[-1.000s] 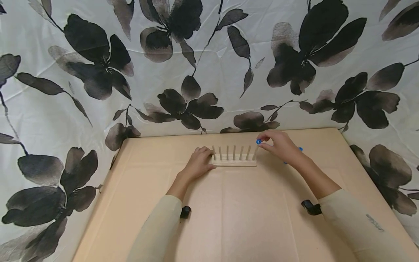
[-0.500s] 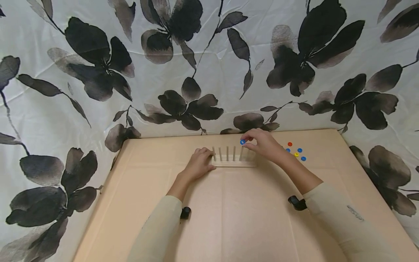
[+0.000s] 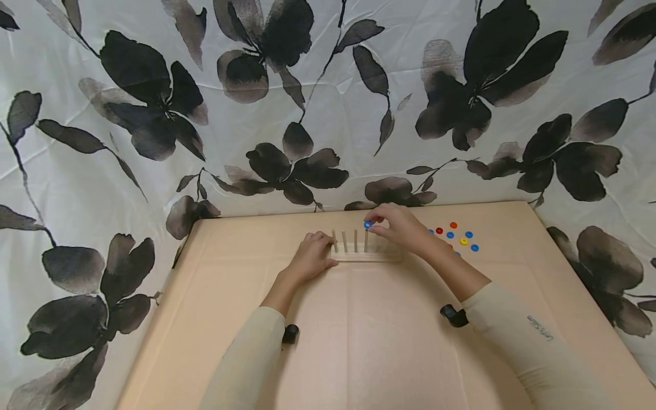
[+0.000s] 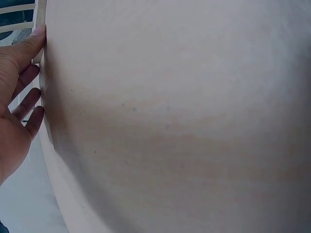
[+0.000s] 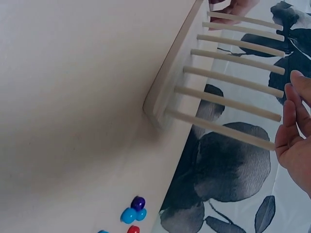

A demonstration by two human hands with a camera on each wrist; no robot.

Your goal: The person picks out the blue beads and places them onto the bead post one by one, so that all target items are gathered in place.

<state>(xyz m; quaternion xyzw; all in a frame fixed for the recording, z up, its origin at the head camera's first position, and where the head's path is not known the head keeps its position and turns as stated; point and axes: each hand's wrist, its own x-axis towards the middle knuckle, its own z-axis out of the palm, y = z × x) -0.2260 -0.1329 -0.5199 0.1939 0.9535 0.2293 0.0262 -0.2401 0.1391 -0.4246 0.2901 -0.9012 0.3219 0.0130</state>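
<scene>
Blue ring in right fingers (forearm aslant) at peg tip

"How many pegs are there?"

"I count seven, all on one wooden rack."

"And beads?"

"I have one blue bead in my right hand. Loose on the board I make out nine: five blue beads, three red or reddish beads and one yellow bead."

"Is nine certain?"

"No. My right arm partly covers some, so I can't vouch for the total. My right wrist view catches only five: three light blue, one red, and one purple-looking bead."

"What about you?"

"Two hands, my left hand included, two pale sleeves and two black wrist cameras."
</scene>
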